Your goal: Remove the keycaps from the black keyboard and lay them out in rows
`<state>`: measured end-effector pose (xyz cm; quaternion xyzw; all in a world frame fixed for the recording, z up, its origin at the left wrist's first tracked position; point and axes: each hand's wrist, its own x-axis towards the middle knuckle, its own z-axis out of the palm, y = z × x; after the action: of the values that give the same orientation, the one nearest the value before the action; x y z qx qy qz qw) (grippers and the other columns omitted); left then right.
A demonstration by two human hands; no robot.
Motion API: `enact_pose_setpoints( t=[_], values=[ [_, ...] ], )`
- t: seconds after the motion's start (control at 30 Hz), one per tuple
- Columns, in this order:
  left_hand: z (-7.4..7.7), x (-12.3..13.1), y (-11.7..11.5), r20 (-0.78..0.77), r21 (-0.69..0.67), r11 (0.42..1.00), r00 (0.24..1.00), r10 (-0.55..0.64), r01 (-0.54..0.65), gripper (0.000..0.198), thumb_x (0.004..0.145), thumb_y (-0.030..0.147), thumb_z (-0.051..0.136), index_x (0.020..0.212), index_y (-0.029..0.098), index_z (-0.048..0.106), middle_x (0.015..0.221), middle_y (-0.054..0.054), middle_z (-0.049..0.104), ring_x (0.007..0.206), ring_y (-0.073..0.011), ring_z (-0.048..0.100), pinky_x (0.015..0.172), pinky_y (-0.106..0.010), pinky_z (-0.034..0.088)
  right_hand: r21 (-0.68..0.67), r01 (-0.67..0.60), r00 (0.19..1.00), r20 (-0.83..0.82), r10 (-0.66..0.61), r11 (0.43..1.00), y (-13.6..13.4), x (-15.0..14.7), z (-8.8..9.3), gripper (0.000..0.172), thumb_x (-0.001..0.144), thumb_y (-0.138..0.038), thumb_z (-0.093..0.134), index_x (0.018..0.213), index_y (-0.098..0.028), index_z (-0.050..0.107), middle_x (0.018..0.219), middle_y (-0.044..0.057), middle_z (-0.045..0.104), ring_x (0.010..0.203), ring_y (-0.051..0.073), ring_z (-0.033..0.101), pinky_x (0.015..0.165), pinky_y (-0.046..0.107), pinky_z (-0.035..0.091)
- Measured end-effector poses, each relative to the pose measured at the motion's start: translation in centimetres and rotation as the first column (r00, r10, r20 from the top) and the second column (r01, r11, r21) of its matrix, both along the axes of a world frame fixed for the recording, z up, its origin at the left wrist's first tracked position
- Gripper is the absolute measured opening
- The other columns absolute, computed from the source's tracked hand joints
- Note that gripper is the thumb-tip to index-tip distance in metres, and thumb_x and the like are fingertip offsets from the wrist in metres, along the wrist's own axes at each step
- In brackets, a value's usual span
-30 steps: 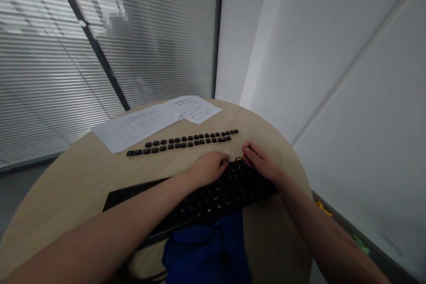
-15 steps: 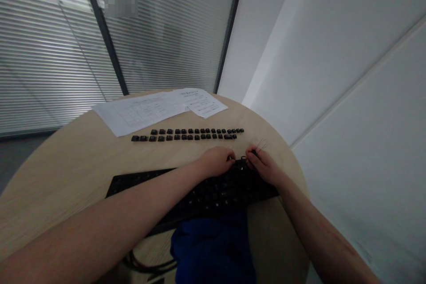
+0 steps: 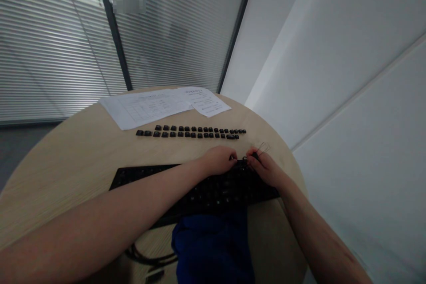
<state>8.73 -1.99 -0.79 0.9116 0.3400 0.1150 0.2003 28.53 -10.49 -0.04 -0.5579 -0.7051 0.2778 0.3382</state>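
Note:
A black keyboard (image 3: 213, 195) lies across the table in front of me, partly covered by my left forearm. My right hand (image 3: 264, 166) grips a keycap puller (image 3: 255, 156) with a dark handle and thin wire loops, over the keyboard's far right part. Close to its left, my left hand (image 3: 219, 159) rests at the keyboard's far edge, thumb and fingers pressed together. What they hold, if anything, is hidden. Beyond both hands, loose black keycaps (image 3: 193, 135) lie in two rows on the table.
Printed paper sheets (image 3: 149, 106) lie at the far side of the round wooden table (image 3: 66, 159). A dark cable (image 3: 146, 258) is coiled near the front, beside blue cloth (image 3: 213, 248). A white wall (image 3: 349, 75) stands to the right, a window with blinds (image 3: 173, 31) behind.
The view has shifted slightly, so the table contents appear a little to the right. Both hands stay at the keyboard's far edge, the right one still gripping the keycap puller.

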Motion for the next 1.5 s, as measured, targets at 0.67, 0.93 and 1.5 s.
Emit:
enact_pose_setpoints(
  t=[0.67, 0.93, 1.5],
  values=[
    [-0.2, 0.0, 0.3, 0.009, -0.004, 1.0, 1.0, -0.005, 0.005, 0.024, 0.096, 0.032, 0.058, 0.104, 0.026, 0.08, 0.101, -0.004, 0.08, 0.096, -0.0242, 0.072, 0.083, -0.033, 0.054, 0.081, 0.013, 0.997, 0.069, -0.018, 0.997, -0.3, -0.5, -0.5, 0.018, 0.093, -0.042, 0.059, 0.09, -0.025, 0.057, 0.069, -0.001, 0.058, 0.066, 0.02, 0.054, 0.063, 0.033, 0.043],
    [0.0, -0.1, 0.3, 0.03, -0.046, 0.999, 1.0, -0.003, 0.004, 0.022, 0.095, 0.03, 0.059, 0.104, 0.025, 0.079, 0.104, -0.003, 0.08, 0.098, -0.0236, 0.072, 0.084, -0.032, 0.053, 0.021, 0.167, 0.88, -0.455, -0.139, 0.986, 0.7, 0.4, -2.1, 0.04, 0.097, -0.064, 0.052, 0.085, -0.027, 0.043, 0.056, -0.009, 0.04, 0.045, 0.012, 0.035, 0.045, 0.026, 0.028],
    [0.7, -0.1, 0.2, 0.364, -0.026, 0.994, 0.927, -0.09, 0.106, 0.01, 0.083, 0.02, 0.072, 0.092, 0.021, 0.076, 0.086, 0.001, 0.075, 0.079, -0.0165, 0.065, 0.078, -0.028, 0.05, 0.065, 0.072, 0.867, -0.497, -0.03, 0.995, 0.6, -0.1, -1.3, 0.044, 0.093, -0.067, 0.061, 0.088, -0.026, 0.049, 0.06, -0.006, 0.053, 0.05, 0.012, 0.043, 0.047, 0.025, 0.032]
  ],
)
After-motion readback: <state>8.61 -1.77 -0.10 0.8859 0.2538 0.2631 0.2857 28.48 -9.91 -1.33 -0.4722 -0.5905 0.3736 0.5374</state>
